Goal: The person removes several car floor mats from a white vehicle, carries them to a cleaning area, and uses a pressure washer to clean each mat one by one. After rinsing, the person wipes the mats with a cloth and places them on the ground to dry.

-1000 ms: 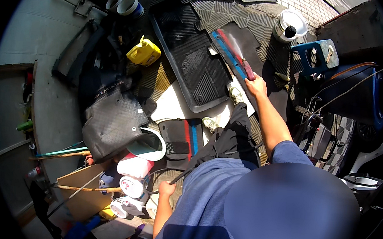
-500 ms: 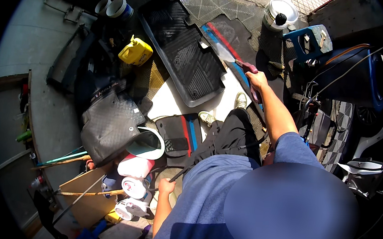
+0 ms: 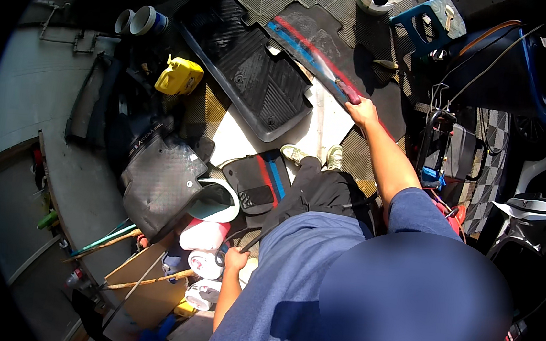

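The dark red spray nozzle (image 3: 347,91) stuck out ahead of the person's right hand (image 3: 360,112), on the right of the ribbed black tray (image 3: 255,71), with a pale streak of spray fanning from its tip onto the striped mat (image 3: 335,51). That mat, dark grey with a red and a blue band, lay along the tray's right side, so close that from where I stood I couldn't tell whether their edges touched. A white panel (image 3: 241,126) showed beneath the tray's near end, and the person's pale shoes (image 3: 334,156) were planted just short of it. Left of the tray stood a yellow jug (image 3: 180,76), and farther out that way were two pale buckets (image 3: 144,21). Beyond the striped mat, to the tray's far right, I saw a white tub (image 3: 379,1) and a blue stool (image 3: 422,26). Nearer than the tray, a small mat (image 3: 246,180) with red and blue bands and a row of white containers (image 3: 205,264) took up the space between it and the left hand (image 3: 236,259). The right hand was closed around the nozzle's handle, though I couldn't make out whether a finger pressed any trigger; the left hand, well short of the tray, was curled around a black hose (image 3: 254,241).
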`<action>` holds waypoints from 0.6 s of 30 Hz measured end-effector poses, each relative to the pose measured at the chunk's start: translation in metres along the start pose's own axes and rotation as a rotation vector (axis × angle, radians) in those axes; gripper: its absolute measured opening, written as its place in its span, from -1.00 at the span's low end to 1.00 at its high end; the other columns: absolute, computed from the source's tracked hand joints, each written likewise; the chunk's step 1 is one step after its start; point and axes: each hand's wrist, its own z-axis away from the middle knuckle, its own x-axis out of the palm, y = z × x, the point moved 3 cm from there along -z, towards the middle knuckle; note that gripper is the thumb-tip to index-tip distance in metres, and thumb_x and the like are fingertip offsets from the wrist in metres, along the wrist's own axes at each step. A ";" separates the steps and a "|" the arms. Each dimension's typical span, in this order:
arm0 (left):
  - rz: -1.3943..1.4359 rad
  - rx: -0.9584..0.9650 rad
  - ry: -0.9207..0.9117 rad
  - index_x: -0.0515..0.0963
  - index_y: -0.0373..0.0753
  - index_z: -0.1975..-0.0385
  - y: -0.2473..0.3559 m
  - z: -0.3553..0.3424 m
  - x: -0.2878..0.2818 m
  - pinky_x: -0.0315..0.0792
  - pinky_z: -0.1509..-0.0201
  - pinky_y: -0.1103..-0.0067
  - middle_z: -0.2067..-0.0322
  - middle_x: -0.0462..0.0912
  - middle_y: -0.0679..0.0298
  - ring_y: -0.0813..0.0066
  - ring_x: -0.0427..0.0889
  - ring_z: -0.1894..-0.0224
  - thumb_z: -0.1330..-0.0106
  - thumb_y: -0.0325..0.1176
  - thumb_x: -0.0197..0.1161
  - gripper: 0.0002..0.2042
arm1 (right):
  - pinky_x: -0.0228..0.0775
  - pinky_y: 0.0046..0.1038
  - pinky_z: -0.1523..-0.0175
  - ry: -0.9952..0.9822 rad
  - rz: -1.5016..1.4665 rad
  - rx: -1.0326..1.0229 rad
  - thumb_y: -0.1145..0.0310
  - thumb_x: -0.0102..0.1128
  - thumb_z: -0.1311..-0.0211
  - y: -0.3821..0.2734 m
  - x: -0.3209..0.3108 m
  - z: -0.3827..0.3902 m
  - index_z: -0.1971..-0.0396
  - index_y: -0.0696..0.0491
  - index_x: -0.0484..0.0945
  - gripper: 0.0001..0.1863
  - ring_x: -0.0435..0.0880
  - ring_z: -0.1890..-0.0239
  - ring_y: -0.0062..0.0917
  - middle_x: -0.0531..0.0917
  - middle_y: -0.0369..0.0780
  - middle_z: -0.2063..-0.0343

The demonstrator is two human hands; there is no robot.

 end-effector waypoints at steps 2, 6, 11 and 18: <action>-0.011 0.088 0.102 0.75 -0.25 0.30 0.023 0.007 -0.008 0.55 0.08 0.31 0.37 0.76 -0.03 0.08 0.77 0.24 -0.15 -0.17 0.42 -0.72 | 0.51 -0.17 -0.15 -0.016 0.048 0.038 0.01 0.28 -0.04 0.014 -0.004 -0.001 0.04 -0.06 0.69 -0.50 0.70 -0.04 -0.13 0.74 -0.01 0.08; -0.042 0.049 0.031 0.75 -0.26 0.37 0.020 -0.003 -0.014 0.55 0.14 0.35 0.45 0.75 0.02 0.14 0.76 0.31 -0.14 -0.18 0.40 -0.75 | 0.50 -0.14 -0.17 0.034 -0.004 0.107 0.01 0.27 -0.06 0.046 -0.013 0.019 0.05 -0.07 0.69 -0.53 0.69 -0.07 -0.11 0.73 -0.02 0.04; -0.076 0.094 0.046 0.77 -0.23 0.40 0.021 -0.003 -0.026 0.54 0.21 0.34 0.51 0.74 0.05 0.17 0.74 0.40 -0.12 -0.19 0.38 -0.77 | 0.50 -0.14 -0.16 0.061 -0.072 0.117 0.03 0.27 -0.07 0.081 -0.028 0.033 0.00 -0.07 0.66 -0.51 0.68 -0.07 -0.11 0.73 -0.01 0.08; -0.112 0.133 0.100 0.74 -0.31 0.48 0.023 -0.025 -0.017 0.53 0.25 0.31 0.55 0.71 -0.02 0.15 0.74 0.43 -0.12 -0.18 0.38 -0.73 | 0.50 -0.12 -0.12 0.220 -0.084 0.157 0.06 0.23 -0.09 0.110 -0.045 0.077 0.05 -0.08 0.65 -0.57 0.67 -0.05 -0.07 0.73 0.00 0.09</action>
